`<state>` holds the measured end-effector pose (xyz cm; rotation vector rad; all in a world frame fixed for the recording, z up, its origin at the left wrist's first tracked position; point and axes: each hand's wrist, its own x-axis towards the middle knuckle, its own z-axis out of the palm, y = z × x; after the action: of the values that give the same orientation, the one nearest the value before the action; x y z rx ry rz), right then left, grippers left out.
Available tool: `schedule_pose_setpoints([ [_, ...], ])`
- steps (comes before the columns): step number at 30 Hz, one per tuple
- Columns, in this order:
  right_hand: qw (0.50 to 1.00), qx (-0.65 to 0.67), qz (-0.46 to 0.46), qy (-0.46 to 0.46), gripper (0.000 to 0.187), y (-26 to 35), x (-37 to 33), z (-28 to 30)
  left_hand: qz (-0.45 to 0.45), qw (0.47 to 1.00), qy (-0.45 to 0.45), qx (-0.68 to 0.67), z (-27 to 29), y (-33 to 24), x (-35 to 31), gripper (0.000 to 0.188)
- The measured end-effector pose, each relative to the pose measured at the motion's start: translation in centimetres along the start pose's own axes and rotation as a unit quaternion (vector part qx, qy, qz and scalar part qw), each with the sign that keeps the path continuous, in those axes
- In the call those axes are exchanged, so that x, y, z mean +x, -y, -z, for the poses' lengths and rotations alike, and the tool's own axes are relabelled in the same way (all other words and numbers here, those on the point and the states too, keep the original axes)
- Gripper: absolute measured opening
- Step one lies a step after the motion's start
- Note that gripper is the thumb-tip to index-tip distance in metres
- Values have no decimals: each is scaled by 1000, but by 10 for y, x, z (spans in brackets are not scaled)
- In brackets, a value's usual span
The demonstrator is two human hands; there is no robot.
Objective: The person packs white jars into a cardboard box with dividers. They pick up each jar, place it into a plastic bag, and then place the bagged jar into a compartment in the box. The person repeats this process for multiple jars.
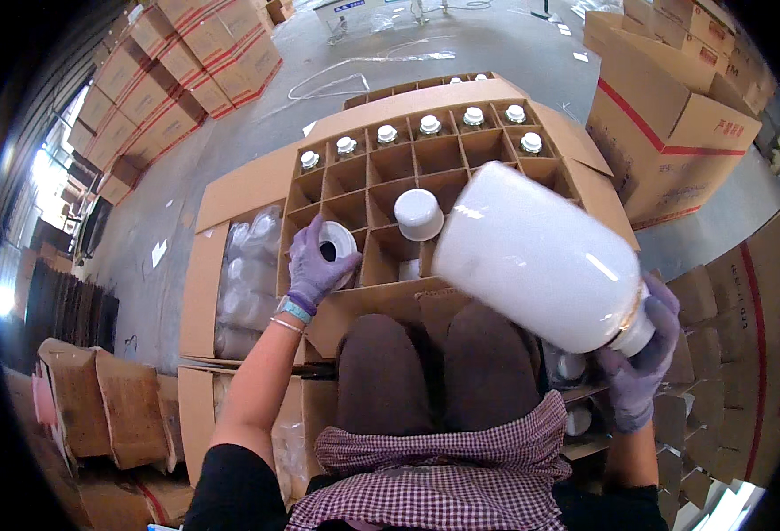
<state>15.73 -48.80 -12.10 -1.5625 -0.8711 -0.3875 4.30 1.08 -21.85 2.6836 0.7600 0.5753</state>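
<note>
My gloved left hand (316, 261) curls round a white round piece with a dark hole (340, 237), in the front left compartment of a divided carton (346, 305). Its lower part is hidden by the cardboard. My gloved right hand (642, 358) grips a big white bottle (536, 257) by its neck. The bottle lies tilted in the air, base toward the upper left, over the carton's right front. Beside the bottle's base, a smaller white cylinder with a rounded top (418, 214) stands in the carton. White-capped bottles (430, 125) fill the back row of compartments.
Clear plastic bottles (250, 270) lie in a carton on the left. A tall open carton (664, 142) stands at the right, with a large cardboard piece (744, 345) nearer to me. Stacked cartons (177, 62) rise at the far left, flattened cardboard (124, 407) below them.
</note>
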Motion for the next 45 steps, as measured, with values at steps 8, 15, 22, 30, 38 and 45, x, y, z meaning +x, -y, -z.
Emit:
schedule_pose_setpoints([
  [8, 969, -72, -189, -144, 84, -34, -34, 55, -194, 979, -69, 4, -17, -98, 66, 79],
  [15, 922, 41, -294, -250, 74, -68, -44, 51, -297, 951, 80, -38, -143, -303, 213, 66],
  [22, 924, -35, -311, -220, 76, -87, -65, 77, -259, 924, 248, 133, -228, -359, 273, 78],
  [30, 856, 223, -343, -317, 74, -82, -40, 23, -284, 911, 276, 114, -257, -286, 250, 51],
  [38, 909, 49, -311, -272, 63, -26, -37, 55, -247, 956, 152, 42, -264, -306, 264, 50],
  [45, 947, -50, -249, -198, 41, -14, -55, 71, -205, 970, 129, -17, -260, -324, 247, 56],
])
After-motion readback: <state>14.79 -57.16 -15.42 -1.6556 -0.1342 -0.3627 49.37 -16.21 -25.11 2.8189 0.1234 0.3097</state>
